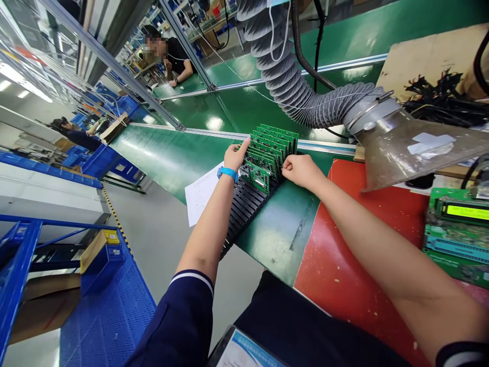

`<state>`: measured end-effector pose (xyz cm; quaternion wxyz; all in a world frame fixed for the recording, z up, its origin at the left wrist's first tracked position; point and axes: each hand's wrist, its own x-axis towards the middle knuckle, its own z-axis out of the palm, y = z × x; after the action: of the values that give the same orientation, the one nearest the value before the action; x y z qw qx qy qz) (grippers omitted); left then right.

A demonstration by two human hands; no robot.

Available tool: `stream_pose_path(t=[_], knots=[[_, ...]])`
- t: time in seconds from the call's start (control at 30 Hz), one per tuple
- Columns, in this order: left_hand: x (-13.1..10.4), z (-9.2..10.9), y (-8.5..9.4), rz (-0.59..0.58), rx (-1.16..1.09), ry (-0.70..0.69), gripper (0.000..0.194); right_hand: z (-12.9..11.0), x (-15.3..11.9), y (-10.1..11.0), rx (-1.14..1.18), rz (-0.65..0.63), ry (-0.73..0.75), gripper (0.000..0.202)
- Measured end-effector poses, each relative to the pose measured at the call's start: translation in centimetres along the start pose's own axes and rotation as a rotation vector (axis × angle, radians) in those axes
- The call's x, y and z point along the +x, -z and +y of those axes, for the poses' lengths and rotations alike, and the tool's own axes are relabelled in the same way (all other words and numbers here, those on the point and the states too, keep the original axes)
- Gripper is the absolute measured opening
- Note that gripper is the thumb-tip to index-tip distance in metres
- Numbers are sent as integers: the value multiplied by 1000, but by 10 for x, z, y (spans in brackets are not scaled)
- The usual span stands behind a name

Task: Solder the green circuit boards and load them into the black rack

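Note:
Several green circuit boards (275,133) stand upright in a row in a black slotted rack (244,206), whose near slots hold no boards. My left hand (234,156), with a blue band at the wrist, is closed at the left edge of a board in the row; some of its fingers are hidden. On the opposite side, my right hand (300,169) has its fingertips pinched at the right edge of the boards. Which board the two hands grip is hard to make out. The front board (257,176) stands slightly apart from those behind it.
A printed paper sheet (202,196) lies left of the rack on the green bench (160,158). To the right are a red mat (355,229), a lit-display test board (458,234) and a grey duct (290,86) with a hood. Two people sit farther off.

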<state>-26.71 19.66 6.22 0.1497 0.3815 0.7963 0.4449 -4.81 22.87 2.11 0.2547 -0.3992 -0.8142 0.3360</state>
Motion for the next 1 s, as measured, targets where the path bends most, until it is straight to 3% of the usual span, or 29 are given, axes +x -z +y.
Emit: stream_pose_path(t=[0.27, 0.57, 1.0], knots=[[-4, 1, 0, -30, 5, -30, 41, -9, -2, 13, 7, -25, 2, 12], [0, 4, 2, -42, 106, -36, 33, -16, -5, -2, 100, -13, 8, 11], [0, 4, 6, -59, 189, -40, 46, -24, -12, 0, 145, -72, 62, 9]])
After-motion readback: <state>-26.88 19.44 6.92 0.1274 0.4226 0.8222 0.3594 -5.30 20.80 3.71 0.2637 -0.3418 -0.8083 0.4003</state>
